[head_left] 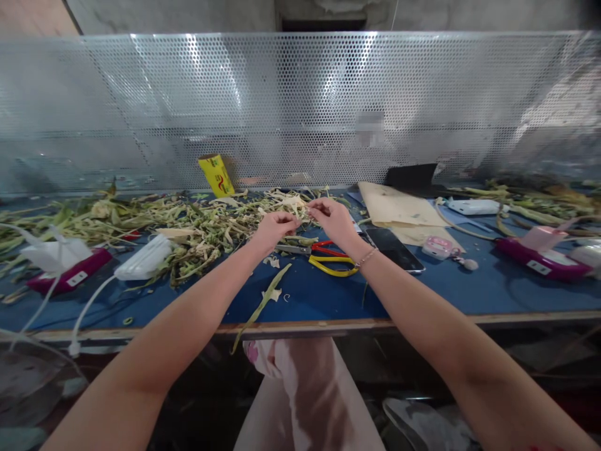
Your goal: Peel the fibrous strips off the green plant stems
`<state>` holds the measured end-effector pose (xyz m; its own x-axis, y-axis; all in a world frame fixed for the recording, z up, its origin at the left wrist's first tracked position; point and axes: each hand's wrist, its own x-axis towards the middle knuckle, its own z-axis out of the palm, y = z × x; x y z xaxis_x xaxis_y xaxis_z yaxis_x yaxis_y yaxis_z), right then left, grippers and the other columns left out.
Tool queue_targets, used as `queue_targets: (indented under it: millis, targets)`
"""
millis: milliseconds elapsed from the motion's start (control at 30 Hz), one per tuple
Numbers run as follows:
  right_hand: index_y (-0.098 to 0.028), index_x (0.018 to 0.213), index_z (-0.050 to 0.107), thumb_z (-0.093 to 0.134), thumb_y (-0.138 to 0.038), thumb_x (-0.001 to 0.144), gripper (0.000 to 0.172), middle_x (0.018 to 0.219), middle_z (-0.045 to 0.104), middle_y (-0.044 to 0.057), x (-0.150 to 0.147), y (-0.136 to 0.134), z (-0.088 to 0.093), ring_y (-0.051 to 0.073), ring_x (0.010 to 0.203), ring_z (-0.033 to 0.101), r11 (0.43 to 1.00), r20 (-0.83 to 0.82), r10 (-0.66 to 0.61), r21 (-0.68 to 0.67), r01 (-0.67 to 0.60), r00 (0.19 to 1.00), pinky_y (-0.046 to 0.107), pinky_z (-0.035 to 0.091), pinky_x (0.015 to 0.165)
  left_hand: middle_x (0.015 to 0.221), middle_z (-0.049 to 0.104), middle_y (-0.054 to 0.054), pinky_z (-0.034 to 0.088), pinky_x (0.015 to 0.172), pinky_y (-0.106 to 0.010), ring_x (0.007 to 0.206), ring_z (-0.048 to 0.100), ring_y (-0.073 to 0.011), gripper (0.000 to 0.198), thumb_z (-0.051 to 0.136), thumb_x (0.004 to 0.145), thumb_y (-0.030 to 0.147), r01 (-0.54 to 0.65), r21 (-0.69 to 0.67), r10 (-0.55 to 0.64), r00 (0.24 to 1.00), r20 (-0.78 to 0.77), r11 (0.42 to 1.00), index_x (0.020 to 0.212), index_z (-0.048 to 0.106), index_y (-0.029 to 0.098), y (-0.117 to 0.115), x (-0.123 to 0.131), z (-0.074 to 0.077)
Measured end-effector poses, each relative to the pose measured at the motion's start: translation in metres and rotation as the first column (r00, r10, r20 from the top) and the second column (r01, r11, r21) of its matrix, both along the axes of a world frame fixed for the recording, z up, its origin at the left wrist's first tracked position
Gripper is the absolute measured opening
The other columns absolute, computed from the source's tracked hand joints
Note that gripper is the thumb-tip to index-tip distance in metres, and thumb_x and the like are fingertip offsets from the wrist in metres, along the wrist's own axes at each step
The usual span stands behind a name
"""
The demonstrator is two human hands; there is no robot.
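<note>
My left hand [276,229] is closed in a pinch above the blue table. Close on its right, my right hand [332,219] also pinches, thumb against fingers. What lies between the fingertips is too small to make out. A pale, papery plant scrap [295,202] shows just behind the fingertips; whether it is held I cannot tell. Around and left of the hands spreads a heap of wilted green stems and leaves [211,235]. Scissors [333,266] with red and yellow handles lie beneath my right wrist. One long green leaf [263,304] hangs over the front edge.
A yellow packet [216,175] leans by the perforated metal screen [263,94]. To the right lie a phone [394,249], brown paper [399,207] and a pink earbud case [437,247]. Purple power sockets [539,260], a white power bank [144,257] and cables lie at the sides.
</note>
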<state>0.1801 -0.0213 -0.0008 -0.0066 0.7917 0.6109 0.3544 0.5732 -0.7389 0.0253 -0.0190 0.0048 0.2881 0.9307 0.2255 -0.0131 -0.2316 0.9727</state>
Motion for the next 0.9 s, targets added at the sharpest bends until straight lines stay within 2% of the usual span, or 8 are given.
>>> queue_targets:
  millis: [167,300,467,533,633,733,900]
  targets:
    - [-0.018,0.072,0.058,0.052,-0.022,0.072,0.008,0.071,0.063,0.002,-0.001,-0.004,0.003,0.014,0.065,0.057,0.998,0.069,-0.030,0.055,0.026,0.997,0.029,0.046,0.065,0.051,0.053,0.002,0.046,0.059,-0.025,0.052,0.054,-0.0082,0.022,0.072,0.052,0.026,0.039,-0.078,-0.037,0.999,0.023,0.996,0.057,0.056,0.012,-0.003,0.001,0.001]
    - [-0.018,0.073,0.054,0.049,-0.024,0.073,0.008,0.072,0.059,0.003,0.001,0.000,0.001,0.013,0.067,0.054,0.996,-0.002,-0.072,0.046,0.072,0.997,0.029,0.046,0.065,0.053,0.055,0.002,0.047,0.062,-0.026,0.053,0.054,-0.0080,0.022,0.072,0.052,0.025,0.010,-0.048,-0.006,0.997,0.077,0.999,0.057,0.056,0.012,-0.001,0.000,0.002]
    - [-0.018,0.071,0.055,0.053,-0.030,0.070,0.013,0.064,0.057,0.000,0.001,0.005,-0.003,0.012,0.059,0.053,0.988,-0.035,0.094,-0.124,-0.097,0.995,0.027,0.046,0.057,0.052,0.055,0.001,0.045,0.059,-0.025,0.052,0.052,-0.0081,0.020,0.071,0.054,0.026,0.007,0.026,-0.009,0.998,0.060,1.000,0.059,0.058,0.012,0.000,-0.002,0.002]
    - [-0.018,0.069,0.055,0.052,-0.031,0.070,0.013,0.061,0.056,0.000,-0.001,0.005,-0.004,0.012,0.057,0.052,0.979,-0.051,0.135,-0.149,-0.141,0.990,0.027,0.045,0.056,0.052,0.056,0.000,0.045,0.058,-0.025,0.052,0.052,-0.0082,0.020,0.070,0.055,0.027,0.010,0.061,-0.012,0.999,0.037,0.998,0.060,0.058,0.012,0.001,-0.003,0.001]
    - [-0.018,0.065,0.054,0.051,-0.030,0.071,0.014,0.058,0.055,-0.001,-0.002,0.004,-0.004,0.011,0.055,0.051,0.986,-0.057,0.124,-0.105,-0.129,0.991,0.026,0.044,0.056,0.053,0.057,-0.001,0.044,0.057,-0.024,0.052,0.052,-0.0083,0.020,0.070,0.057,0.029,-0.002,0.118,0.005,1.000,-0.026,0.993,0.061,0.059,0.012,0.004,-0.004,-0.002]
    - [-0.018,0.064,0.053,0.052,-0.030,0.071,0.014,0.056,0.053,-0.002,-0.002,0.001,-0.002,0.010,0.053,0.047,0.997,-0.019,0.063,-0.035,-0.063,0.998,0.025,0.041,0.054,0.054,0.057,-0.001,0.044,0.056,-0.024,0.051,0.052,-0.0081,0.022,0.069,0.058,0.031,0.004,0.159,0.006,0.998,-0.065,0.987,0.061,0.058,0.012,0.006,-0.004,-0.004]
    - [-0.017,0.066,0.056,0.056,-0.028,0.072,0.012,0.065,0.054,0.000,-0.003,-0.005,0.003,0.011,0.062,0.050,0.997,0.034,0.039,0.061,-0.041,0.999,0.026,0.042,0.057,0.050,0.055,0.001,0.046,0.057,-0.025,0.050,0.052,-0.0080,0.024,0.072,0.052,0.028,-0.001,0.092,0.001,1.000,-0.005,0.996,0.058,0.055,0.013,0.002,-0.001,-0.001]
